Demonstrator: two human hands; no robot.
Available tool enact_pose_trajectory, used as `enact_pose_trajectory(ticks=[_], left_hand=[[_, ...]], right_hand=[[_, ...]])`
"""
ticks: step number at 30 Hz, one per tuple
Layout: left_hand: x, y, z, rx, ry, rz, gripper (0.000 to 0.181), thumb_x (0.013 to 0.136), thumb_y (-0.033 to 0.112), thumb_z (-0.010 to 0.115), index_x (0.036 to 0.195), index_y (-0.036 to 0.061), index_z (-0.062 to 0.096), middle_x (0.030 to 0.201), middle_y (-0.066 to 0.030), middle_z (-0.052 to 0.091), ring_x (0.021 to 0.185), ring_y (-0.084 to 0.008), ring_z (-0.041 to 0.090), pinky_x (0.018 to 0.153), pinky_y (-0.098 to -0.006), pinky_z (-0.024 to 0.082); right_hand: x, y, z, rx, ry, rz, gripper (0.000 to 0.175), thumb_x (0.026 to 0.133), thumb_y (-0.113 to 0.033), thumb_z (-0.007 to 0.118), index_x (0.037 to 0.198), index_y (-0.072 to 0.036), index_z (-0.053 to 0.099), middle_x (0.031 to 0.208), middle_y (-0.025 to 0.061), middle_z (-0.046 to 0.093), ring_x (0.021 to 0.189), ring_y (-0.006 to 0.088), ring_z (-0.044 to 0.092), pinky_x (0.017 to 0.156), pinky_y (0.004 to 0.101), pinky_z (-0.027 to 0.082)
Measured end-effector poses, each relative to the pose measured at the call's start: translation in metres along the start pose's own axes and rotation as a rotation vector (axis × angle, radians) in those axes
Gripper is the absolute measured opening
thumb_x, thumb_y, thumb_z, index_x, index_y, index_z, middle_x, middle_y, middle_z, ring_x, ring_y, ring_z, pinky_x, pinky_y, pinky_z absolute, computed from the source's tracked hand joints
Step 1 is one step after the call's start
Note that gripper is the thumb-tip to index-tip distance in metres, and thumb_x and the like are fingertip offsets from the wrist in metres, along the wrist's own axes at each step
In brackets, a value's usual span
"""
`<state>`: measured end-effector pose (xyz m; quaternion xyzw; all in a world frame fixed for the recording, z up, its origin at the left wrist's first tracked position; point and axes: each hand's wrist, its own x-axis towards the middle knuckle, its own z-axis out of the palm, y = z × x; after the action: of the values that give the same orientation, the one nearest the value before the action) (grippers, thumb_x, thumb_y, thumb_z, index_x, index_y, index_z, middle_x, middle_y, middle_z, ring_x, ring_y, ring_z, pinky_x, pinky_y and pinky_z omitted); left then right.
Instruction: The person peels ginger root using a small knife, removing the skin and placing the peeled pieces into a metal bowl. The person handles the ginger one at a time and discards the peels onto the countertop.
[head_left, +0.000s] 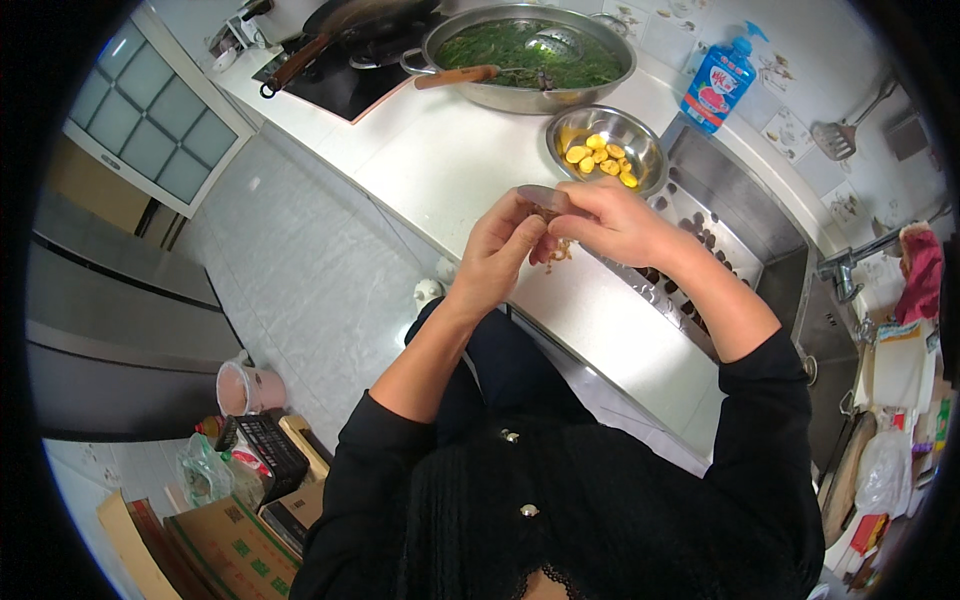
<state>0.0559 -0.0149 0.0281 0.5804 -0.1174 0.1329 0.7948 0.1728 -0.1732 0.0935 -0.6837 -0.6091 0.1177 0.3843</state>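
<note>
My left hand and my right hand meet above the counter's edge. In my right hand is a small knife, its grey blade lying across the fingers of both hands; the handle is hidden. Between my left fingers sits a small brown piece, likely a chestnut, mostly covered by the fingers. Brown peelings lie just below my left fingertips. Right behind my hands stands a steel bowl holding several peeled yellow chestnuts.
Dark chestnuts are scattered in the steel sink at the right. A large pan of greens and liquid holds a skimmer. A pump bottle stands behind the bowl. A wok rests on the cooktop.
</note>
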Motion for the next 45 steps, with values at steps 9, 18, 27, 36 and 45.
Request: enact_pose_trajectory(ticks=[9, 18, 27, 36, 45], left_hand=[[0.000, -0.004, 0.006, 0.142, 0.132, 0.064, 0.019, 0.098, 0.011, 0.055, 0.112, -0.0015, 0.060, 0.088, -0.0036, 0.063, 0.074, -0.0092, 0.057, 0.067, -0.0235, 0.046], [0.013, 0.000, -0.014, 0.565, 0.357, 0.137, 0.013, 0.095, 0.008, 0.058, 0.098, -0.0034, 0.064, 0.080, -0.0057, 0.067, 0.073, -0.0105, 0.062, 0.068, -0.0252, 0.051], [0.011, -0.011, -0.029, 0.075, 0.228, -0.049, 0.023, 0.099, 0.014, 0.056, 0.113, -0.0038, 0.060, 0.094, -0.0089, 0.067, 0.083, -0.0144, 0.063, 0.078, -0.0289, 0.051], [0.008, -0.018, -0.032, -0.260, 0.189, -0.103, 0.027, 0.100, 0.015, 0.056, 0.121, -0.0017, 0.056, 0.106, -0.0121, 0.065, 0.090, -0.0192, 0.064, 0.084, -0.0333, 0.051], [0.000, -0.017, -0.027, -0.350, 0.054, -0.093, 0.030, 0.100, 0.015, 0.056, 0.127, 0.0000, 0.056, 0.112, -0.0089, 0.064, 0.097, -0.0179, 0.062, 0.086, -0.0331, 0.050]], right_hand=[[-0.006, 0.007, 0.010, 0.121, 0.033, 0.099, 0.036, 0.098, -0.030, 0.059, 0.081, 0.002, 0.061, 0.068, 0.0105, 0.066, 0.062, 0.0158, 0.063, 0.057, 0.0316, 0.048], [-0.003, -0.008, 0.027, 0.132, -0.022, 0.145, 0.035, 0.100, -0.031, 0.056, 0.088, 0.001, 0.064, 0.066, 0.0034, 0.059, 0.063, 0.0101, 0.054, 0.058, 0.0277, 0.044], [0.019, 0.041, 0.028, 0.111, 0.246, 0.308, 0.045, 0.102, -0.039, 0.050, 0.082, 0.001, 0.053, 0.068, 0.0103, 0.054, 0.066, 0.0164, 0.053, 0.061, 0.0360, 0.043], [0.012, 0.030, 0.027, -0.004, 0.226, 0.217, 0.034, 0.095, -0.031, 0.063, 0.090, 0.000, 0.051, 0.074, 0.0144, 0.062, 0.066, 0.0178, 0.060, 0.059, 0.0333, 0.046], [0.010, 0.010, 0.019, -0.142, 0.097, 0.129, 0.036, 0.094, -0.035, 0.066, 0.086, -0.002, 0.054, 0.068, 0.0104, 0.067, 0.061, 0.0182, 0.067, 0.054, 0.0303, 0.048]])
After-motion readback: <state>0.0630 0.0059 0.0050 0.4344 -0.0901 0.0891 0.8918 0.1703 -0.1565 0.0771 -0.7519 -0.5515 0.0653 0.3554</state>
